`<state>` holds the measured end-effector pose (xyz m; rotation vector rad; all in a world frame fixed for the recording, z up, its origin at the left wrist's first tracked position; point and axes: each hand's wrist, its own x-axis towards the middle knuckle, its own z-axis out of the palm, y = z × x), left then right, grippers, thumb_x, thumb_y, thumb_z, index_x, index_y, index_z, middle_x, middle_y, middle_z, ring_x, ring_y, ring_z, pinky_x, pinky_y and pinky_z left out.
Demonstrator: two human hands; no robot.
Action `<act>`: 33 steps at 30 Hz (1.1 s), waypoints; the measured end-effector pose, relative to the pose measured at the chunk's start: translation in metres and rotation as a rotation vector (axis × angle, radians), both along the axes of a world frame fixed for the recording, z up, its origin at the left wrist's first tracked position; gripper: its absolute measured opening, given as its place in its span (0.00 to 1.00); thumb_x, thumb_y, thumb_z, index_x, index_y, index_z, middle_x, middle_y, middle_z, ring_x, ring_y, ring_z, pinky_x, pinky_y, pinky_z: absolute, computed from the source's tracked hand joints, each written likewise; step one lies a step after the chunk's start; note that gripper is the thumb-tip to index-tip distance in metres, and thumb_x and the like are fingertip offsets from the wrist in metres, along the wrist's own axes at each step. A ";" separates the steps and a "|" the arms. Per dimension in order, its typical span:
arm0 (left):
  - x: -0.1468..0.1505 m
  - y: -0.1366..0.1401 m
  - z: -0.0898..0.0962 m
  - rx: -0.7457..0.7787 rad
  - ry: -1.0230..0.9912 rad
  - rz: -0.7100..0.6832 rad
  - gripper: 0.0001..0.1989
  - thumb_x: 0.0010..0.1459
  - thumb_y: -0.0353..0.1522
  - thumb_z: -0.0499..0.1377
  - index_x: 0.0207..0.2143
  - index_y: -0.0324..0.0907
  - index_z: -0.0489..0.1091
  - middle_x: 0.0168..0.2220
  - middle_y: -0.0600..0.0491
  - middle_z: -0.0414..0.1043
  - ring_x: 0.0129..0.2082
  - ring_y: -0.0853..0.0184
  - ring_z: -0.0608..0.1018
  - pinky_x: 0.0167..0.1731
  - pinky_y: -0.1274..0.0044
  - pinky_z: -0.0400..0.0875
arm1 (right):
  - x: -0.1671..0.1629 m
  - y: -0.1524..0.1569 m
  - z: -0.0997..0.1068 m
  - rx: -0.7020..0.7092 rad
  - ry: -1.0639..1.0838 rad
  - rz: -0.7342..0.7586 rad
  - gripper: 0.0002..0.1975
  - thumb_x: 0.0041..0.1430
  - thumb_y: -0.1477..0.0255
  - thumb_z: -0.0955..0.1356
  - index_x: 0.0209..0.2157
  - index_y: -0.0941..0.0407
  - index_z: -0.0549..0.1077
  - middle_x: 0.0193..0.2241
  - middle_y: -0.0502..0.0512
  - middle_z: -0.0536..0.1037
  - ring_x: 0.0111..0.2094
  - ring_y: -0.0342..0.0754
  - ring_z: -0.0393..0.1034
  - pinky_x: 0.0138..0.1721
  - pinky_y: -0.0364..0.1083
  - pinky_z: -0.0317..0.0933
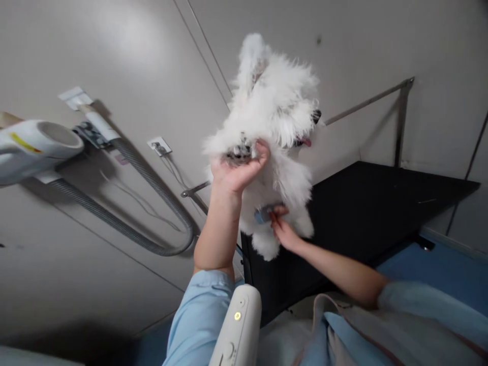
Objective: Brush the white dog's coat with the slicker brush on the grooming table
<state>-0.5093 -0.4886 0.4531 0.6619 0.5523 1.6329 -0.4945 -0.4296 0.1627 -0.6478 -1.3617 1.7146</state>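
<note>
A fluffy white dog (pixel 282 101) is on a black grooming table (pixel 343 203), its head turned to the right and its tongue showing. My left hand (pixel 240 170) is raised at the dog's chest and closed around a lifted paw (pixel 241 151), where dark pads show through the fur. Lower down, my right hand (pixel 284 229) grips a small blue-grey grooming brush (pixel 264 213) against the fur above the dog's legs. The brush is slightly blurred, and its bristles cannot be made out.
A metal bar frame (pixel 400 122) rises at the table's far side. On the left are a white dryer (pixel 41 147) and its grey ribbed hose (pixel 152 244). A wall socket (pixel 160 146) has cords. A white device (pixel 238 325) stands close in front of me.
</note>
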 end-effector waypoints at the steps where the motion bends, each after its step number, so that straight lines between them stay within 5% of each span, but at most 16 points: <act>1: -0.002 -0.001 0.001 0.007 -0.001 0.008 0.17 0.69 0.35 0.45 0.46 0.40 0.71 0.34 0.43 0.70 0.34 0.62 0.77 0.29 0.76 0.74 | -0.002 -0.008 -0.011 -0.060 -0.063 0.041 0.16 0.66 0.55 0.64 0.32 0.52 0.67 0.13 0.41 0.59 0.12 0.40 0.51 0.14 0.40 0.45; 4: -0.009 -0.002 0.001 0.018 -0.010 0.012 0.17 0.69 0.35 0.45 0.45 0.39 0.71 0.34 0.44 0.69 0.32 0.64 0.76 0.27 0.77 0.74 | -0.002 -0.021 -0.022 -0.131 -0.156 0.157 0.18 0.66 0.55 0.63 0.28 0.52 0.64 0.13 0.42 0.59 0.11 0.40 0.50 0.13 0.41 0.44; 8: -0.018 -0.002 -0.003 0.057 0.004 0.041 0.17 0.69 0.37 0.45 0.45 0.38 0.71 0.35 0.44 0.69 0.31 0.66 0.76 0.26 0.79 0.73 | 0.019 0.016 0.028 0.237 0.085 0.033 0.14 0.66 0.59 0.64 0.31 0.53 0.66 0.16 0.42 0.65 0.16 0.40 0.57 0.20 0.40 0.55; 10: -0.023 0.000 -0.006 0.088 0.007 0.051 0.18 0.70 0.38 0.45 0.44 0.40 0.71 0.35 0.44 0.70 0.30 0.67 0.77 0.26 0.80 0.72 | 0.028 0.043 0.033 0.297 0.081 -0.017 0.12 0.65 0.61 0.65 0.32 0.54 0.68 0.17 0.42 0.65 0.18 0.39 0.58 0.22 0.39 0.55; 17: -0.042 0.004 -0.017 0.274 -0.057 -0.253 0.29 0.71 0.50 0.33 0.37 0.41 0.63 0.32 0.45 0.70 0.30 0.72 0.74 0.29 0.85 0.72 | 0.057 0.042 -0.096 -0.165 -0.254 0.074 0.17 0.65 0.58 0.66 0.27 0.54 0.64 0.10 0.38 0.57 0.11 0.39 0.47 0.15 0.39 0.42; 19: -0.044 0.006 -0.019 0.290 -0.057 -0.227 0.28 0.72 0.49 0.33 0.38 0.41 0.64 0.33 0.46 0.72 0.31 0.73 0.74 0.31 0.86 0.72 | 0.060 0.048 -0.095 -0.171 -0.167 0.088 0.19 0.68 0.55 0.63 0.30 0.54 0.65 0.11 0.39 0.58 0.12 0.39 0.50 0.17 0.39 0.47; 22: -0.048 0.009 -0.020 0.330 0.033 -0.109 0.28 0.74 0.44 0.31 0.39 0.42 0.65 0.33 0.48 0.73 0.31 0.76 0.75 0.32 0.88 0.71 | 0.051 0.084 -0.066 -0.020 -0.014 0.038 0.17 0.71 0.56 0.59 0.35 0.54 0.66 0.17 0.43 0.67 0.18 0.42 0.62 0.25 0.40 0.59; 24: -0.052 0.012 -0.020 0.403 0.156 -0.063 0.30 0.75 0.42 0.26 0.40 0.40 0.64 0.34 0.51 0.73 0.32 0.80 0.76 0.35 0.90 0.71 | 0.046 0.107 -0.061 0.123 -0.176 0.003 0.16 0.72 0.59 0.59 0.38 0.55 0.68 0.22 0.48 0.72 0.24 0.43 0.68 0.30 0.41 0.62; 26: -0.058 0.015 -0.020 0.433 0.264 0.050 0.30 0.75 0.40 0.27 0.45 0.39 0.65 0.36 0.52 0.74 0.36 0.81 0.78 0.38 0.92 0.71 | 0.047 0.111 -0.079 0.218 -0.523 0.018 0.15 0.72 0.62 0.60 0.38 0.57 0.72 0.27 0.54 0.77 0.31 0.46 0.73 0.36 0.43 0.64; 30: -0.071 0.018 -0.024 0.359 0.312 0.366 0.21 0.76 0.39 0.38 0.62 0.46 0.61 0.42 0.53 0.79 0.52 0.77 0.77 0.44 0.89 0.71 | 0.057 0.058 -0.135 0.237 -0.857 0.123 0.13 0.68 0.68 0.64 0.34 0.60 0.75 0.34 0.63 0.81 0.41 0.54 0.76 0.42 0.44 0.64; 33: -0.074 0.021 -0.028 0.405 0.305 0.291 0.25 0.76 0.38 0.35 0.70 0.42 0.51 0.43 0.53 0.79 0.53 0.78 0.76 0.46 0.90 0.70 | 0.032 0.019 -0.133 0.282 -0.800 0.235 0.09 0.66 0.70 0.65 0.35 0.58 0.76 0.33 0.60 0.81 0.37 0.50 0.76 0.39 0.42 0.65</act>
